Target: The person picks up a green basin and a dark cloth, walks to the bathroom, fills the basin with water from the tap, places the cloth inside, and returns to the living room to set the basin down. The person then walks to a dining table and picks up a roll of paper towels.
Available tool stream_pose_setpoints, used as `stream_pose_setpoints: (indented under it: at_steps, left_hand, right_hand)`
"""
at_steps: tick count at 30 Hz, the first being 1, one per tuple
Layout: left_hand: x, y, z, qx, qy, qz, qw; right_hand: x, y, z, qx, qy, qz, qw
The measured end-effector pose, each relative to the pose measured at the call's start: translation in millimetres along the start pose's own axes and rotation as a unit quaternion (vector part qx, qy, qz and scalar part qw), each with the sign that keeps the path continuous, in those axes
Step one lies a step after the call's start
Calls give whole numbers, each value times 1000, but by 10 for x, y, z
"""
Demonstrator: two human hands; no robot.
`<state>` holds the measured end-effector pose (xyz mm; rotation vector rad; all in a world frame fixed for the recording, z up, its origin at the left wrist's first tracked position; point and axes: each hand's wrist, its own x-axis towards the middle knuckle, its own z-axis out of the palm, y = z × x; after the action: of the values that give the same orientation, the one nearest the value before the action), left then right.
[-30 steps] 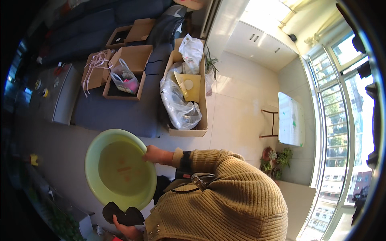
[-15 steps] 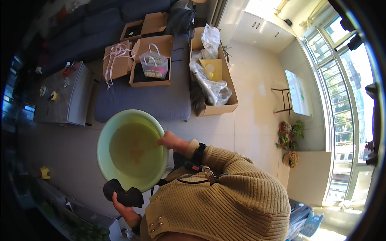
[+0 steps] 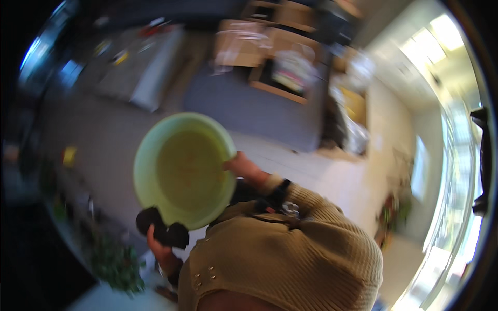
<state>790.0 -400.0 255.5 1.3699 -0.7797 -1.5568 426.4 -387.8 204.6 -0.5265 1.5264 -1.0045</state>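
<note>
A round pale-green basin (image 3: 146,171) is held in front of me, its opening facing up toward me. Faint reddish marks show on its bottom; whether it holds water I cannot tell. My right hand (image 3: 243,167) is closed round the rim on the right side. At the lower left my left hand (image 3: 158,249) is closed on a black two-lobed thing (image 3: 168,236), soft-looking like bunched cloth. That black thing overlaps the basin's near rim, and whether the left fingers also grip the rim is hidden.
Ahead stands a blue-grey padded seat (image 3: 228,103) bearing open cardboard boxes (image 3: 282,41). Another carton (image 3: 358,106) with plastic bags is on the floor to its right. A low grey table (image 3: 124,67) stands far left. Leafy plants (image 3: 119,267) are at the lower left.
My view has swung left, blurring the room, and the seat and boxes now appear farther right. More plants show at lower left. Both hands keep their hold on the basin and black thing.
</note>
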Motion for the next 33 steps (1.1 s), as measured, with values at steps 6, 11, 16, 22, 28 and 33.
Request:
stream_pose_setpoints:
  at_steps: [6,11,16,22,28,33]
  left_hand:
    - [334,357,-116,-203,49,20,978]
    - [747,802,-313,-242,127,13,962]
    - [1550,1112,-796,-279,151,22,948]
    - [2569,1893,-1464,-258,129,45,957]
    - [3602,2573,-2056,-231,101,14,968]
    - [4693,3012,-2644,-244,117,42,962]
  right_hand:
    - [614,-579,686,80,-130,-27,988]
    - [1236,-1052,1350,1,-168,18,986]
    - [2062,-1219,2239,-8,-170,18,985]
    - [2754,-1689,3351,4,-167,20,986]
    - [3363,-2289,4371,1,-153,-5,988]
    - [4270,-2788,5390,-65,-171,6,983]
